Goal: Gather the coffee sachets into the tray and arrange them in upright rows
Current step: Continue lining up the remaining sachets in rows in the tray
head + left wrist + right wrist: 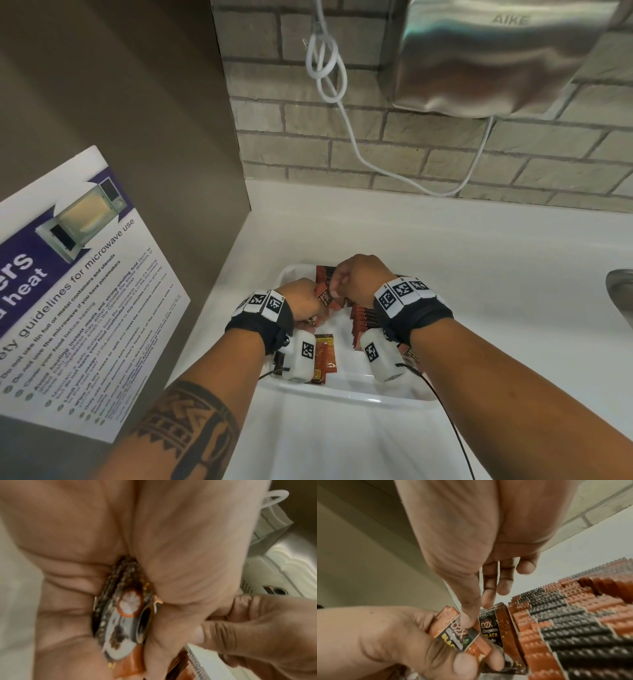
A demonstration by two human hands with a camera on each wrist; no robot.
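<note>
Left hand grips sachet bundle – right hand pinches top sachet, over tray.

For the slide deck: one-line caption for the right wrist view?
Left hand grips a small bundle of orange-black D2X coffee sachets while right hand pinches one beside upright rows of sachets.

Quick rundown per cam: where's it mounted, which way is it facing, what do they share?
Head: looks down at the white plastic tray; both forearms, left hand, right hand.
Left wrist: along the left palm gripping orange-black coffee sachets; right-hand fingers.
Right wrist: along the right hand toward upright sachet rows; left hand.
Shared: all three show the held sachets.
</note>
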